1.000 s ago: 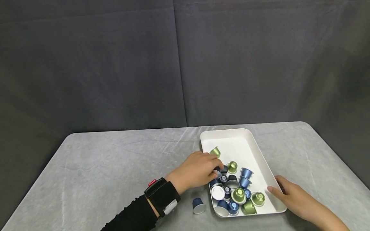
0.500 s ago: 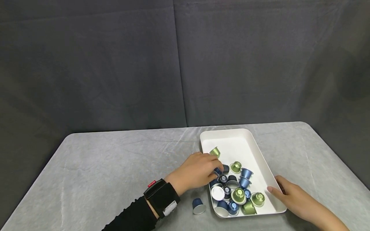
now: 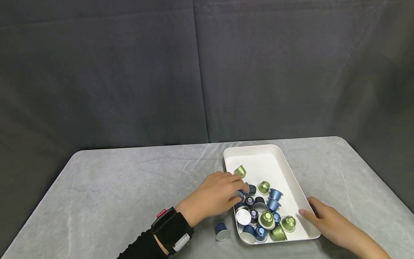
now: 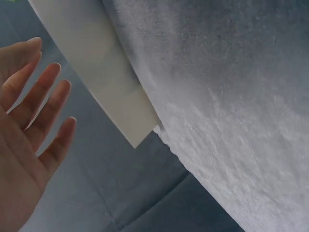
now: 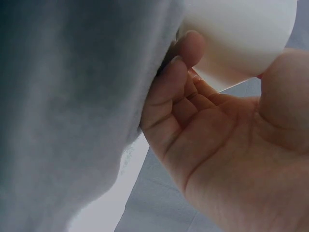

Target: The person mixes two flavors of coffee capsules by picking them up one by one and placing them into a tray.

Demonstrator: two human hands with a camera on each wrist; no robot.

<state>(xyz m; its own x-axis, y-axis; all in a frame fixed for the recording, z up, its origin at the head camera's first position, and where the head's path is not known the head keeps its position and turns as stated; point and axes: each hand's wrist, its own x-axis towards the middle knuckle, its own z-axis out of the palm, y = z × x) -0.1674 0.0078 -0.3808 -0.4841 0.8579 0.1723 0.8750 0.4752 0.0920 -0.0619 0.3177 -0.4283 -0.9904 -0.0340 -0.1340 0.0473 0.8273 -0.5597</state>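
Note:
My left hand [image 3: 213,192] reaches over the left rim of a white tray [image 3: 262,158], its fingertips right at a blue coffee capsule [image 3: 239,194] half hidden beneath them. In the left wrist view its fingers [image 4: 58,104] are spread and relaxed, with nothing seen in them. A dark capsule [image 3: 251,189] lies just beyond the index finger. My right hand [image 3: 333,223] grips the tray's right edge near the front corner, thumb on the rim and fingers curled at the outer side; the right wrist view shows the tray wall [image 5: 236,34] between them.
Blue, dark and green capsules crowd the tray's near half, including a green capsule [image 3: 263,187] and two nested light blue capsules [image 3: 274,199]. Another green capsule [image 3: 240,171] lies farther back. A single blue capsule [image 3: 222,231] is on the grey tabletop [image 3: 129,194] left of the tray.
The green capsule in the middle of the tray has shifted a little right, and the dark capsule beside it too. My left hand has drawn back slightly left; my right hand stays put.

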